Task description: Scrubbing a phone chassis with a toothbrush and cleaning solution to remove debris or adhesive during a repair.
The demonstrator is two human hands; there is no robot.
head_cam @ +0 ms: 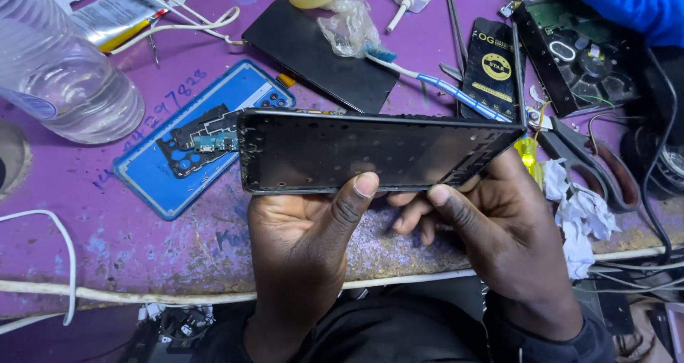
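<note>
Both hands hold long black rectangular phone frame (370, 153) level above purple desk (107, 242). Left hand (306, 242) under frame, thumb pressed on lower edge, fingers pinching it. Right hand (499, 227) at right end, thumb on lower edge, fingers curled behind frame. Blue phone back cover (153, 185) with small dark circuit parts lies on desk just left. Blue-white toothbrush (434, 81), clear plastic bottle (64, 71), black screen panel (320, 53) beyond.

Bright even overhead light; soft shadows under hands (399, 242); bottle (60, 56) glare; slight edge blur.
</note>
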